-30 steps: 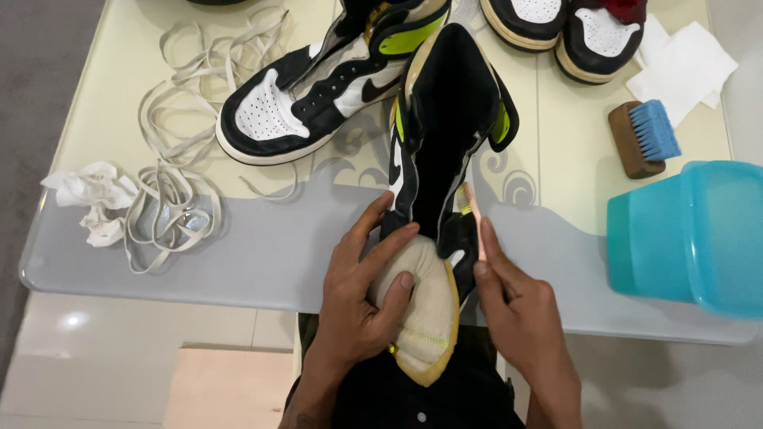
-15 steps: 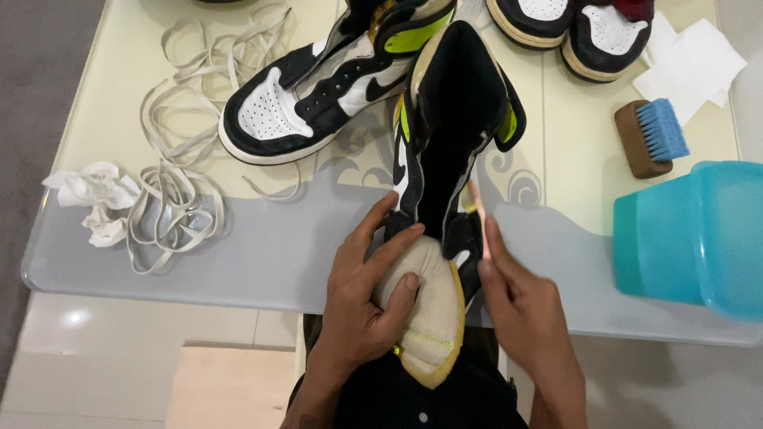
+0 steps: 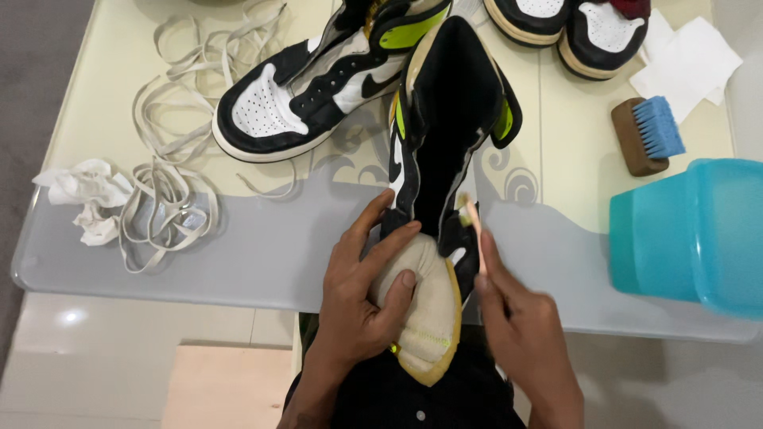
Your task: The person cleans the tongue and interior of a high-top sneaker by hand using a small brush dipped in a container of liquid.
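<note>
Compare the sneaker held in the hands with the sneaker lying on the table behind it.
The held sneaker is gripped by the left hand with its opening facing the camera and a cloth over its toe, while the right hand works a small brush on it. The lying sneaker rests on its sole, untouched, toe bare. Both are black, white and neon green, unlaced.
</note>
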